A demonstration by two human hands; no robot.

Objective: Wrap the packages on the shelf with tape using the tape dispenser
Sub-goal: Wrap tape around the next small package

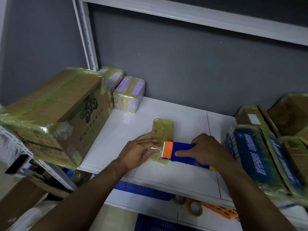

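On the white shelf [133, 124], at lower centre of the frame, the small package [164, 128] lies flat under the left hand [141, 150], fingers straight and pressing. The right hand [208, 147] is curled round the tape dispenser [183, 147], its teeth at the package's near end. If that press eases, the light package may slide and the wrap go on crooked.

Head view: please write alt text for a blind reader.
The left hand presses a small package on a white shelf; the right hand holds a tape dispenser against it. A large taped box stands to the left.
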